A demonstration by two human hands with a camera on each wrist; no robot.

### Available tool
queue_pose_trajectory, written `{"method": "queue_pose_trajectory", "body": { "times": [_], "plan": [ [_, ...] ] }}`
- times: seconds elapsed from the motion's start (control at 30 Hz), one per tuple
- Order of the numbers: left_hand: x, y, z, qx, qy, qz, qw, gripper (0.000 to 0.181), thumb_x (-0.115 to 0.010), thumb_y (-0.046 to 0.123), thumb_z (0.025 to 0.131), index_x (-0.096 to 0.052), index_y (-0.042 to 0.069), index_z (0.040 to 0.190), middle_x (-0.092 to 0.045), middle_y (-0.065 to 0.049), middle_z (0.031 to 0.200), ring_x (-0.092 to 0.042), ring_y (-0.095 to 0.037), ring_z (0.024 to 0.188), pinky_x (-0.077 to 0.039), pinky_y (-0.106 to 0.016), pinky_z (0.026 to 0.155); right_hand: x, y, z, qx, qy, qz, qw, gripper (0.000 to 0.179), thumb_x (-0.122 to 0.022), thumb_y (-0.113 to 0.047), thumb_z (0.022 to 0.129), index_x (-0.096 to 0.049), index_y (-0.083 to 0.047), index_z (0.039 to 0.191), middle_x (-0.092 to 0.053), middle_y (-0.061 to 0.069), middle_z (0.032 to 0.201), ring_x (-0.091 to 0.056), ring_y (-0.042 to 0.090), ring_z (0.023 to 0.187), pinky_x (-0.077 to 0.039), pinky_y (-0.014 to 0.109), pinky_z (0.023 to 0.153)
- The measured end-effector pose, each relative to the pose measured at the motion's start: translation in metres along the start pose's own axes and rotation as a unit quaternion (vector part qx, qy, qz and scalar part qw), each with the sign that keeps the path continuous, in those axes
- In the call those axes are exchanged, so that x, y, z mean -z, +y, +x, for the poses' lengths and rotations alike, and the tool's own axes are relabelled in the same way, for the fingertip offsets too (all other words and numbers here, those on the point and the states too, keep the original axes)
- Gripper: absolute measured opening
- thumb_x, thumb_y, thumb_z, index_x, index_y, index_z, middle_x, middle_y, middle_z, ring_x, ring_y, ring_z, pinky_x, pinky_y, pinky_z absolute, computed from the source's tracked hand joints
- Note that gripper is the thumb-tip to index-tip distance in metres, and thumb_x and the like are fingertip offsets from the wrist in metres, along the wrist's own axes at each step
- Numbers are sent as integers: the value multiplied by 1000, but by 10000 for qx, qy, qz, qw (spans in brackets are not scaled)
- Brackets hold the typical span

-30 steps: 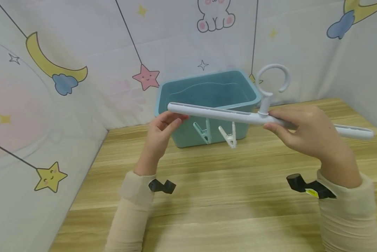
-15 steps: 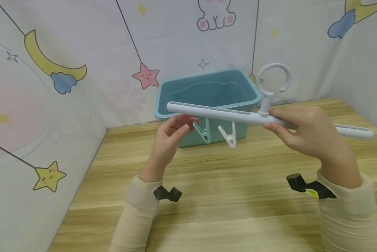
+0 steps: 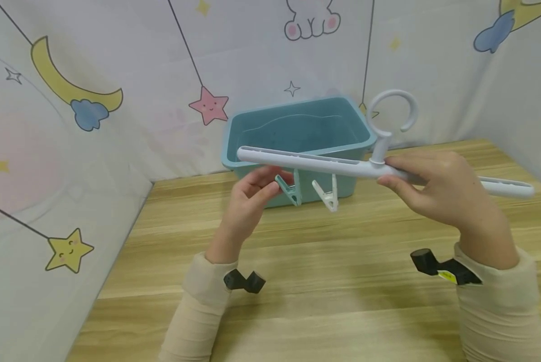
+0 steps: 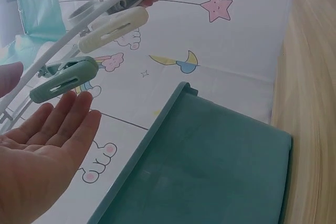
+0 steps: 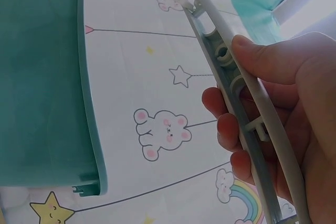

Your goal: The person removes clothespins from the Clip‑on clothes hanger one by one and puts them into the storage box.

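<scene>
My right hand (image 3: 442, 186) grips a white clothes hanger (image 3: 306, 162) near its middle, fingers curled round the bar. The hanger's round hook (image 3: 393, 93) points up, and its long bar reaches left across the bin. Two clips hang below the bar: a green clothes clip (image 3: 290, 191) on the left and a white clothes clip (image 3: 328, 193) on the right. My left hand (image 4: 47, 156) is at the green clip, thumb on one side and relaxed fingers on the other, not closed round it. In the head view the thumb tip overlaps the clip's left arm.
A teal plastic bin (image 3: 252, 115) stands on the wooden table (image 3: 320, 281) behind the hanger, close to the patterned cloth backdrop (image 3: 162, 60). Cloth also bounds the left and right sides. A black camera (image 3: 244, 281) sits on the left wrist.
My left hand has moved right, from the hanger's left end to the green clothes clip. The right hand and hanger stay nearly still, while the head view tilts slightly down.
</scene>
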State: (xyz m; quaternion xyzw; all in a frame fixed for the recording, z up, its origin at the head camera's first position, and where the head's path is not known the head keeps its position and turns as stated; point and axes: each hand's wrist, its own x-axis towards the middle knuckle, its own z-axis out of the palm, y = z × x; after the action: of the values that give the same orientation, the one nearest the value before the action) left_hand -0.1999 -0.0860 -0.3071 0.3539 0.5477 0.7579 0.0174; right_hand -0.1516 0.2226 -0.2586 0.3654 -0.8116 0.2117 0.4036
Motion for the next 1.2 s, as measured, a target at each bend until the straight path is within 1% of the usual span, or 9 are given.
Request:
{"method": "queue_pose_trajectory", "body": {
  "times": [0.07,0.17,0.33,0.47,0.63,0.73,0.83,1.03,1.2],
  "plan": [
    [-2,0,-1,72,-11,-195,9998,36,-74,37,84,-65,22,115,-68,2,105,-62,-12,102,-49,-26,92,-1,0,0,-4,9,-6,10000,64,-46,-55,96,-72,3,92,-70,10,78,-61,21,66,-38,10,73],
    [-5,-2,-1,148,-136,-456,9988,37,-74,35,85,-63,19,116,-67,0,105,-63,-13,101,-49,-26,91,-2,0,0,20,22,-20,10000,63,-46,-55,96,-72,2,92,-70,9,78,-61,20,65,-40,14,70],
    [-9,-5,-2,277,-423,-567,9971,35,-71,34,87,-62,17,117,-64,-3,104,-64,-17,103,-48,-29,94,-3,0,1,130,35,-7,9999,58,-47,-53,97,-72,0,91,-69,6,76,-59,16,62,-42,24,62],
    [-12,-6,-3,419,-455,-697,9956,34,-71,34,87,-63,18,115,-68,-3,104,-65,-18,100,-49,-31,93,-4,-1,1,116,-96,-55,9999,60,-46,-53,97,-72,0,91,-69,7,76,-60,16,62,-43,28,60],
    [-14,-8,-4,567,-439,-914,9932,31,-72,31,87,-63,13,111,-69,-4,102,-66,-17,96,-50,-32,91,-6,-1,0,182,-130,-70,9997,61,-45,-54,97,-74,-1,93,-71,6,78,-62,16,61,-45,27,58],
    [-14,-9,-4,679,-435,-1027,9914,30,-71,32,88,-63,12,109,-68,-3,101,-66,-16,95,-51,-33,91,-8,0,1,297,-94,-20,9995,59,-45,-53,97,-74,-2,93,-71,5,78,-60,14,58,-45,25,55],
    [-13,-11,-4,747,-469,-1150,9894,29,-69,33,89,-63,11,108,-68,-3,101,-67,-17,94,-51,-35,92,-9,0,1,275,-162,-1,9995,57,-46,-53,97,-74,-3,94,-70,3,76,-57,10,57,-43,23,53],
    [-10,-12,-4,747,-679,-1495,9836,23,-64,28,94,-64,11,109,-68,-3,100,-67,-17,93,-52,-36,90,-9,-2,1,305,-198,47,9993,56,-46,-52,97,-73,-4,93,-68,0,73,-51,7,56,-40,21,51],
    [-8,-12,-4,733,-845,-1662,9797,21,-62,24,95,-64,10,110,-68,-4,99,-68,-16,93,-52,-36,90,-9,-2,2,298,-268,79,9992,56,-45,-51,98,-73,-3,93,-68,1,74,-52,8,57,-40,21,51]
  ]
}}
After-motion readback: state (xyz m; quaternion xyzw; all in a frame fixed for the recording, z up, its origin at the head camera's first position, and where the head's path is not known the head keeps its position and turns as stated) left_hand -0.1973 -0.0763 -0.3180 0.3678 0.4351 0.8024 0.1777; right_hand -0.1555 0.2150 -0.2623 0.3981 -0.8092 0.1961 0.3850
